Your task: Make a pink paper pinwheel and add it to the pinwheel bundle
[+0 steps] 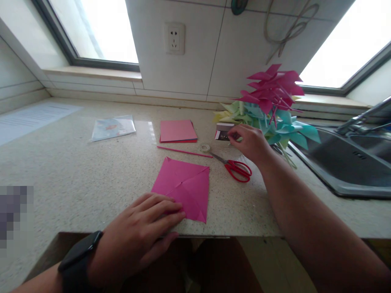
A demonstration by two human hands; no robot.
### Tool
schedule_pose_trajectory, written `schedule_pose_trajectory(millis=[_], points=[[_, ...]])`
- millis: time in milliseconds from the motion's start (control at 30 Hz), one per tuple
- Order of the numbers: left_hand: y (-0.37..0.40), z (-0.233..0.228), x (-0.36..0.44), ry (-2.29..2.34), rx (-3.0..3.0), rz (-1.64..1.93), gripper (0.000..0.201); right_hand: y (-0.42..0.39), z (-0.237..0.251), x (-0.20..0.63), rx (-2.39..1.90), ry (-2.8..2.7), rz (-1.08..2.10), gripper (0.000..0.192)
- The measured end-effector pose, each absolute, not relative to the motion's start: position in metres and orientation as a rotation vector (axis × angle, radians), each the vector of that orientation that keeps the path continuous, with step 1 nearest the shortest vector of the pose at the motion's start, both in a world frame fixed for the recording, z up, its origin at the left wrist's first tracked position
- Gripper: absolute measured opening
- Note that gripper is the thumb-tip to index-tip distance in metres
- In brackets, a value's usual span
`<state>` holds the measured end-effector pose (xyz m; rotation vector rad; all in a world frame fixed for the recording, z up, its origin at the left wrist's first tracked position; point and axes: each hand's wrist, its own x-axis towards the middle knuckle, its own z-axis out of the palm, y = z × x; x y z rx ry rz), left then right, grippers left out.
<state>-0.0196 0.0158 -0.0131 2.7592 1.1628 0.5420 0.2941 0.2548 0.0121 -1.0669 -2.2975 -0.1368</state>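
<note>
A square of magenta paper [195,179] lies near the counter's front edge, with cuts or creases running toward a small dark dot at its centre. My left hand [149,228] rests flat on its lower left corner, fingers stretched out. Farther off, my right hand [249,142] is at a small open box [222,133] with dark, speckled contents. Its thumb and forefinger are pinched together; anything between them is too small to make out. Red-handled scissors [238,170], a small roll of tape [205,148] and a thin pink stick [185,151] lie beyond the square.
A stack of coloured paper [179,131] and a clear packet [113,128] lie toward the back. Several paper pinwheels [275,91] in pink, yellow and blue stand bunched behind my right hand. The metal sink [336,179] is at the right, a printed sheet [33,118] at the left.
</note>
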Motion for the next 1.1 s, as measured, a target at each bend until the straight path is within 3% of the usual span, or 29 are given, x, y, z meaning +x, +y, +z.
schedule_pose_trajectory(millis=[500, 1100], points=[[0.016, -0.014, -0.021, 1.168, 2.815, 0.510, 0.038, 0.257, 0.009, 0.288, -1.336, -2.546, -0.074, 0.028], [0.017, -0.015, -0.020, 1.170, 2.789, 0.519, 0.036, 0.245, 0.025, 0.288, -1.517, -2.698, 0.072, 0.022]])
